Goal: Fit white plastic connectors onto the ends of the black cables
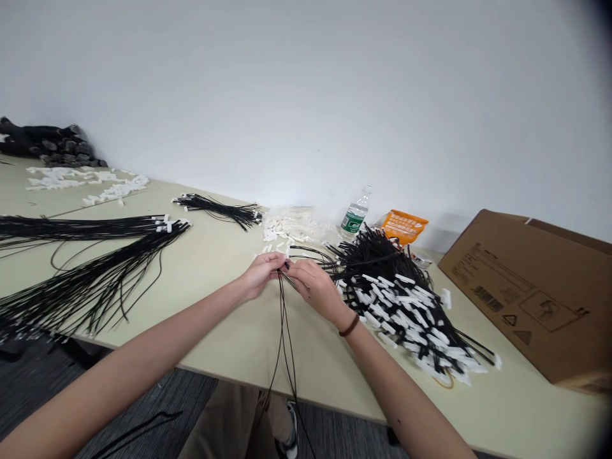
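Both hands meet over the middle of the table. My left hand (pixel 262 274) pinches the end of some thin black cables (pixel 282 319), which hang down past the table's front edge. My right hand (pixel 316 285) is closed on the same cables beside it, with a brown band on the wrist. A small white connector (pixel 287 247) shows just above the fingertips; whether it is held or lies behind them I cannot tell. More black wires run rightward from behind the right hand. The fingers hide the cable ends.
Right of my hands lies a heap of black cables with white connectors (pixel 406 306), near a cardboard box (pixel 530 299). Behind are a water bottle (pixel 356 213), an orange packet (pixel 402 226) and a clear bag of white connectors (pixel 299 226). Cable bundles (pixel 109 264) spread at left.
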A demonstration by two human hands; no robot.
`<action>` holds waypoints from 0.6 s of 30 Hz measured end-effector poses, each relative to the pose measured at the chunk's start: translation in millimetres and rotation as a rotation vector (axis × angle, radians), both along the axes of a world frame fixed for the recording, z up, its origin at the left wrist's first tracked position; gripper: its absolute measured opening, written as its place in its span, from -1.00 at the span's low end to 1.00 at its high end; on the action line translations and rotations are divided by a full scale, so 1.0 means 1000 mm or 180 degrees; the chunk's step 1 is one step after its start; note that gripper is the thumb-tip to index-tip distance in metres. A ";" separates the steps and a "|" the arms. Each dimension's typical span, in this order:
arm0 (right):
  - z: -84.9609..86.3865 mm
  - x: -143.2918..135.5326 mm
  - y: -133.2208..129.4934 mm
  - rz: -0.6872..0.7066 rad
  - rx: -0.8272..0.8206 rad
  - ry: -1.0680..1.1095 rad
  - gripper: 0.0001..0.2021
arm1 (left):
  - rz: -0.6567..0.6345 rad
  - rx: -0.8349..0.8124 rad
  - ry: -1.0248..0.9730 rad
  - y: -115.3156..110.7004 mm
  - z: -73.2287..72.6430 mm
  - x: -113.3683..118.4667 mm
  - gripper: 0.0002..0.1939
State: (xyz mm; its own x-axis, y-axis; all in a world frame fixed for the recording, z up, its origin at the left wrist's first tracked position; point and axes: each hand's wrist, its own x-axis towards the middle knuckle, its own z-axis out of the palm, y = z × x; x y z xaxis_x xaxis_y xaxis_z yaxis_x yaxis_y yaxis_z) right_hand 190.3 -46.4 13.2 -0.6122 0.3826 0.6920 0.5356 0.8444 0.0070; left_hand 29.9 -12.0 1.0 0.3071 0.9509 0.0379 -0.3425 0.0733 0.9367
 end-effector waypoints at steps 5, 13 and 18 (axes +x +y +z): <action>-0.002 0.000 0.000 -0.0151 0.0205 -0.0350 -0.83 | -0.0013 -0.0047 0.0028 0.001 -0.001 -0.001 -0.78; -0.003 -0.004 -0.001 0.0098 -0.0071 0.0056 -0.83 | -0.0016 -0.0068 0.0010 0.001 -0.002 0.000 -0.76; 0.006 -0.004 -0.004 0.0312 -0.1232 0.2023 -0.89 | 0.0089 0.0012 0.0023 0.004 -0.002 -0.002 -0.77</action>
State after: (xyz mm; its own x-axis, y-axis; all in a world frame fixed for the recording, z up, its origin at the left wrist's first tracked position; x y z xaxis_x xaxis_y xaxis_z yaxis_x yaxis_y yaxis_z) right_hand 186.1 -50.2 19.6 -0.1834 0.6347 0.7507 0.2596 0.7678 -0.5857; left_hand 28.0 -8.3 -1.3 0.2807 0.9590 0.0393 -0.3375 0.0603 0.9394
